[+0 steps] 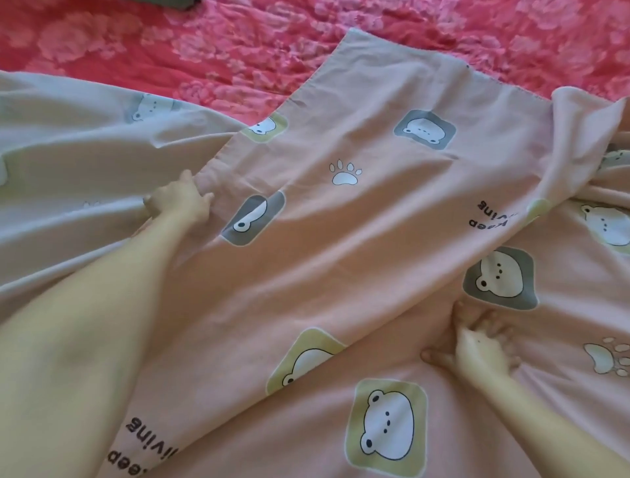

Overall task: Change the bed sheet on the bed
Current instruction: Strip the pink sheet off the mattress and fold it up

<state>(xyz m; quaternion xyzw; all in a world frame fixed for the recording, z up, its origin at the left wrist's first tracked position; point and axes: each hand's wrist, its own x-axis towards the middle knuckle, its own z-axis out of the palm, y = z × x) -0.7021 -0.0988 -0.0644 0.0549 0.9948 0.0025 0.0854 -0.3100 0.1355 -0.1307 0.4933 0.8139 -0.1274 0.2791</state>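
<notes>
— Bedding first: what covers the most ground?
— The pink bear-print sheet (358, 221). It lies loose and wrinkled across the near part of the bed, from the left edge to the right. Behind it, the red floral bed cover (238, 41) shows bare along the far side.
— Is the sheet flat?
— No. A wide flap of it is folded over towards the middle, printed side up, with its stitched hem running diagonally from the far corner down to the left. The paler underside shows on the left, and another fold stands up at the right.
— And the hands?
— The left hand (180, 201) reaches out with its arm extended and pinches the hem of the flap, fingers curled round the edge. The right hand (484, 344) is nearer, on the sheet's right part, with fingers spread and pressing down into the cloth, which creases around it. That hand is a little blurred.
— Anything small?
— A white paw print (345, 173) sits mid-flap, and a dark item (174, 3) pokes in at the top edge; I can't tell what it is.
</notes>
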